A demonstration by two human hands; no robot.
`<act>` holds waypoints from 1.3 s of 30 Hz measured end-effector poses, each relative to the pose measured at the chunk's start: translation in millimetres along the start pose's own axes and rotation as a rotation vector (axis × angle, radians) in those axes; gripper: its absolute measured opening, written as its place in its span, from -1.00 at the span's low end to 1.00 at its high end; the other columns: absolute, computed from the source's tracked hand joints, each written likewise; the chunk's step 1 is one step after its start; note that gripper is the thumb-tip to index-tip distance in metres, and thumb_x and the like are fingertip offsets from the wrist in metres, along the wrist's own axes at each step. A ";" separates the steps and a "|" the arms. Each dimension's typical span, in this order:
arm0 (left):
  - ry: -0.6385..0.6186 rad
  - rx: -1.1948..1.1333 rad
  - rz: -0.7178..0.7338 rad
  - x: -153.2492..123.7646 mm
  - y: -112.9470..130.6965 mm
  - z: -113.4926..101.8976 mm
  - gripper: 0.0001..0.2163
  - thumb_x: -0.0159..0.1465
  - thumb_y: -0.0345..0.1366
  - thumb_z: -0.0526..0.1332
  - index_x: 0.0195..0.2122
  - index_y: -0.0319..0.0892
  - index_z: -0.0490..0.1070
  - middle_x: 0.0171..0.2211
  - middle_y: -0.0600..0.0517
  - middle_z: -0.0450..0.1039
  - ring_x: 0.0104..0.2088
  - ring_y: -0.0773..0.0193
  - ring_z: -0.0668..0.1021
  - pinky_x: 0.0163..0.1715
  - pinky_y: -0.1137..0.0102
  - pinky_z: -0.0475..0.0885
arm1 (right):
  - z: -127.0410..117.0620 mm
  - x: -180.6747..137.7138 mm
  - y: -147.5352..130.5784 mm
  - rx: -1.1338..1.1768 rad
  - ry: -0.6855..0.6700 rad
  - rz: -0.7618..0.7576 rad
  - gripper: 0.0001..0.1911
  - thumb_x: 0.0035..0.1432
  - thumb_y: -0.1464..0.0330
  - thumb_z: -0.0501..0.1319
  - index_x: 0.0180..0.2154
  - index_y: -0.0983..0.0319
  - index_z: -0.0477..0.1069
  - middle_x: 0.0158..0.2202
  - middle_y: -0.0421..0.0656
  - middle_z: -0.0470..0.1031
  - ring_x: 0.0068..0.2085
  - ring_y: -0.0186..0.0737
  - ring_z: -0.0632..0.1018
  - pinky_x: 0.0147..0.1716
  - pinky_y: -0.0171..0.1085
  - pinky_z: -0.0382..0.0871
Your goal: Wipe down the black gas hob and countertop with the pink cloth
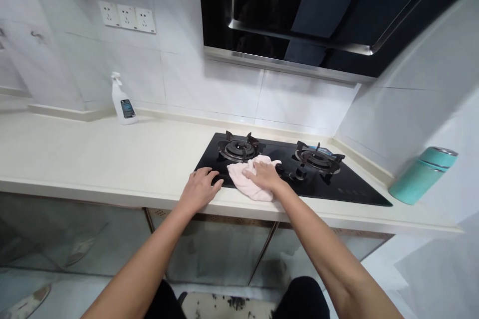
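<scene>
Knees in black and two bare forearms come nearest, short of the hob. At its front edge, before the left burner, lies the pink cloth, spilling partly onto the counter; the right hand grasps it, bunched under palm and fingers. By the hob's front left corner the left hand holds nothing, its fingers loosely spread. To wipe well here, I'd press evenly with a flat palm, tuck in the loose folds — they could snag on the burner — and work around the knobs without turning them. Well left of the hob stands a white spray bottle, and just beside its right end a teal flask, lid on — what either contains, I cannot tell.
</scene>
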State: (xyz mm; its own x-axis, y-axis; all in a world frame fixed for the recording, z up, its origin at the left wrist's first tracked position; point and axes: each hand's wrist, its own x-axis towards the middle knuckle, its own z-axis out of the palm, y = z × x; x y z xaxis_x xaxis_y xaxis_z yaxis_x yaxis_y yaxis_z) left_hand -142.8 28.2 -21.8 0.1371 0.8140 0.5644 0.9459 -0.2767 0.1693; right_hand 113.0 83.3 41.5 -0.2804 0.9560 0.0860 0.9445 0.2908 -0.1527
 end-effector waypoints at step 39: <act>-0.138 0.001 -0.149 3.9 3.6 -13.6 -0.50 0.48 0.07 0.01 0.17 -0.11 0.55 0.27 -0.25 0.44 0.33 -0.14 0.40 0.27 -0.08 0.29 | -1.9 -71.5 215.7 0.107 0.342 0.455 -0.50 0.25 0.22 0.15 0.09 0.35 0.57 0.13 0.19 0.58 0.17 0.11 0.56 0.14 -0.10 0.39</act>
State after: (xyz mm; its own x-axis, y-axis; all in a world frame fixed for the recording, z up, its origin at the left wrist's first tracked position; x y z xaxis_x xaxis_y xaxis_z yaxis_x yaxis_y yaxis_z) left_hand -142.8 23.5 -7.9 0.0347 0.9081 0.4174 0.9590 -0.1478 0.2418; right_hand 337.1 77.6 4.2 0.2380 0.9242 0.2987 0.9295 -0.1275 -0.3461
